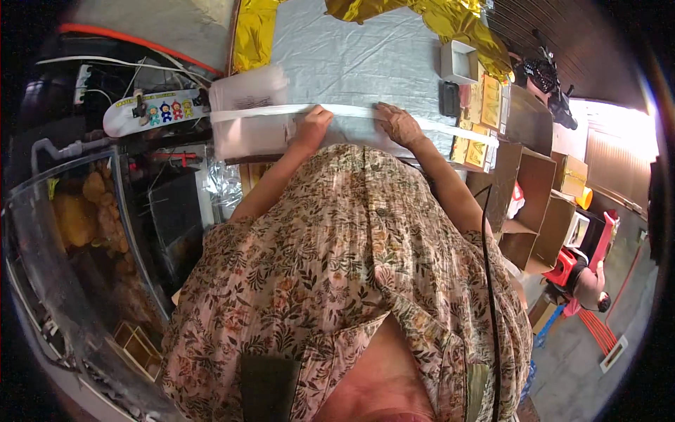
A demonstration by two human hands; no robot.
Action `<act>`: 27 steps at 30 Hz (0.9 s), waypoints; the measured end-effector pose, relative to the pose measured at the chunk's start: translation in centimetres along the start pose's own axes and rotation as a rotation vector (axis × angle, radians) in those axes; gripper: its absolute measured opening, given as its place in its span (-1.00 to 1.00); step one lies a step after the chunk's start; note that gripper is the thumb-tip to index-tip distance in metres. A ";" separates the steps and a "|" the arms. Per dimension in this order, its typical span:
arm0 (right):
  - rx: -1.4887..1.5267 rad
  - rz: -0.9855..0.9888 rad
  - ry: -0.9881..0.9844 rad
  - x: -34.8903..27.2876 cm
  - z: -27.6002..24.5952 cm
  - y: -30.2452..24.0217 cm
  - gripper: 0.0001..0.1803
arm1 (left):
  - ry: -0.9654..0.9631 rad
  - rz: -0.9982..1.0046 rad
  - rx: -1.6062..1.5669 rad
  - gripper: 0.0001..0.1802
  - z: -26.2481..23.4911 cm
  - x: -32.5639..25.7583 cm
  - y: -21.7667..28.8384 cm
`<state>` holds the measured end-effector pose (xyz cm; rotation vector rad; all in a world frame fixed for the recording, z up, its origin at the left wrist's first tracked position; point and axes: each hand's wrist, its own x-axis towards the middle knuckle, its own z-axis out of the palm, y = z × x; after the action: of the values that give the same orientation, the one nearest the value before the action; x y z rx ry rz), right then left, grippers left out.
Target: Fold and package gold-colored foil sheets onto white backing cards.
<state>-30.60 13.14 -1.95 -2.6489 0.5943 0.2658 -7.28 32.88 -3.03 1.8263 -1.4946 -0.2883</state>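
A long white strip (351, 111) runs across the near edge of a table covered in grey sheet (351, 56). My left hand (313, 123) presses on the strip beside a stack of clear bags (249, 112) at the table's left end. My right hand (397, 121) lies flat on the strip a little to the right, fingers spread. Neither hand lifts anything. My floral dress hides the table's front edge below the hands.
Gold foil (450, 17) lies crumpled along the far edge. A small white box (458, 62), a black device (448, 98) and yellow packets (485, 105) sit at the right. Open cardboard boxes (531, 204) stand right of the table. A small skateboard (151, 111) and a glass tank (70, 232) are at left.
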 end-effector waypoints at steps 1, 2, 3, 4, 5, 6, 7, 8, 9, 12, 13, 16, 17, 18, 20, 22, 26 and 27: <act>-0.012 -0.018 0.029 -0.2 0.5 1.0 -0.34 | -0.022 0.009 0.031 -0.91 0.1 0.6 0.2; -0.019 -0.033 0.058 -0.4 1.0 1.5 -0.35 | -0.033 0.020 0.023 -0.91 0.5 1.2 0.1; -0.019 -0.054 0.050 0.1 -0.4 0.1 -0.35 | -0.041 0.003 0.121 -0.92 0.9 0.8 -0.7; 0.016 -0.010 -0.014 0.4 -1.8 -1.2 -0.39 | -0.051 -0.015 0.217 -0.88 1.2 0.3 -1.5; 0.045 0.044 -0.076 0.5 -3.6 -2.4 -0.43 | -0.041 -0.027 0.219 -0.88 1.6 0.0 -2.1; 0.042 0.044 -0.078 0.6 -4.3 -2.4 -0.43 | -0.068 -0.032 0.287 -0.90 1.9 0.1 -2.2; 0.069 0.010 -0.073 0.9 -5.1 -2.5 -0.47 | -0.096 -0.039 0.357 -0.92 2.1 0.0 -2.3; 0.097 -0.019 -0.065 1.1 -5.5 -2.3 -0.51 | -0.096 -0.035 0.356 -0.92 2.2 0.0 -2.6; 0.096 -0.018 -0.063 1.2 -5.8 -2.3 -0.51 | -0.084 -0.005 0.301 -0.94 2.2 -0.2 -3.0; 0.142 -0.021 0.025 1.6 -6.6 -2.8 -0.60 | -0.034 0.067 0.161 -0.93 0.5 -0.5 -2.5; 0.179 0.021 0.001 2.0 -7.1 -3.5 -0.62 | 0.002 0.107 0.077 -0.91 -0.5 -0.5 -1.8; 0.282 0.002 -0.019 3.2 -7.8 -5.8 -0.63 | 0.025 0.228 -0.051 -0.89 -3.4 0.6 0.9; 0.357 -0.049 -0.016 3.5 -7.7 -6.3 -0.63 | 0.015 0.240 -0.059 -0.89 -4.7 1.3 2.3; 0.335 -0.073 -0.023 3.8 -7.3 -6.8 -0.62 | -0.139 -0.007 -0.217 -0.88 -6.2 1.9 3.9; 0.205 -0.062 -0.117 4.7 -8.1 -9.2 -0.68 | -0.294 -0.246 -0.372 -0.87 -7.1 1.8 4.6; 0.073 -0.023 -0.200 5.6 -9.4 -11.3 -0.78 | -0.185 -0.364 -0.317 -0.85 -7.0 1.3 3.5; 0.205 -0.060 0.159 4.8 -12.8 -14.3 -0.86 | -0.207 -0.257 -0.177 -0.84 -11.4 2.1 4.9; 0.192 -0.081 0.186 4.8 -14.0 -14.9 -0.87 | -0.143 -0.122 -0.105 -0.83 -12.5 3.2 6.1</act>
<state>-18.41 17.65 14.54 -2.5196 0.5398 -0.0604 -3.43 34.69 10.63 1.8475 -1.4369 -0.5573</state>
